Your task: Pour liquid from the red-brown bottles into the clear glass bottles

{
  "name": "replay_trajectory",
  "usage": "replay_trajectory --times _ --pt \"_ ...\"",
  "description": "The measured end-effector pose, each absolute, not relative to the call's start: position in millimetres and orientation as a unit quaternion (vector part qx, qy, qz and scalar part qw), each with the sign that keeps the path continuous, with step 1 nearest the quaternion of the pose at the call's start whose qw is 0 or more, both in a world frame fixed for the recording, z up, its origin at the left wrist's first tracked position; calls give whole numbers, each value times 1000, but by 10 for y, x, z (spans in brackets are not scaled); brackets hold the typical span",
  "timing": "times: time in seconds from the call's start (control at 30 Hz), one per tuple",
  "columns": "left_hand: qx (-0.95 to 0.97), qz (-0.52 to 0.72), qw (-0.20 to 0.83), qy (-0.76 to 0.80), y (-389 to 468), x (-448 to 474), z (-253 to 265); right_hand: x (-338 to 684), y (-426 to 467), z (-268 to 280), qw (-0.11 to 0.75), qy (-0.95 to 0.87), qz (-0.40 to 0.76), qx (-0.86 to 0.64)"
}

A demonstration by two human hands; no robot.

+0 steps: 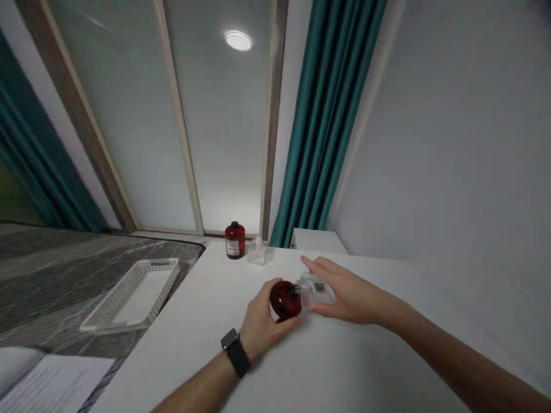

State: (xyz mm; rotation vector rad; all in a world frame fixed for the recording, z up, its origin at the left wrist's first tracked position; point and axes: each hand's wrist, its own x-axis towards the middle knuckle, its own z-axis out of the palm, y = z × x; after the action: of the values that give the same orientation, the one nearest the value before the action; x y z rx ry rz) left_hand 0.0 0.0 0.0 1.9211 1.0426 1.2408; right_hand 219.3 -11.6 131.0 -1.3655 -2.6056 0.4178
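My left hand (260,322) is wrapped round a dark red bottle (284,300) with a white label edge, tilted so its neck points right. Clear in colour, a small transparent bottle (317,290) sits in my right hand (350,295), between thumb and fingers. Its narrow end meets the neck of the red one just above the white table (340,367). Whether the two necks touch or fit together, I cannot tell. A black watch is strapped on my left wrist.
Toward the table's far edge stand another red bottle (235,241) with a black cap and a clear square container (258,252). A white basket (150,315) and papers (55,384) lie left on a dark patterned surface. A wall (451,143) rises at right.
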Motion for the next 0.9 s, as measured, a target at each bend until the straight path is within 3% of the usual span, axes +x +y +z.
replay_trajectory --times 0.9 --pt "721 480 327 378 -11 -10 -41 2178 -80 1333 91 -881 135 -444"
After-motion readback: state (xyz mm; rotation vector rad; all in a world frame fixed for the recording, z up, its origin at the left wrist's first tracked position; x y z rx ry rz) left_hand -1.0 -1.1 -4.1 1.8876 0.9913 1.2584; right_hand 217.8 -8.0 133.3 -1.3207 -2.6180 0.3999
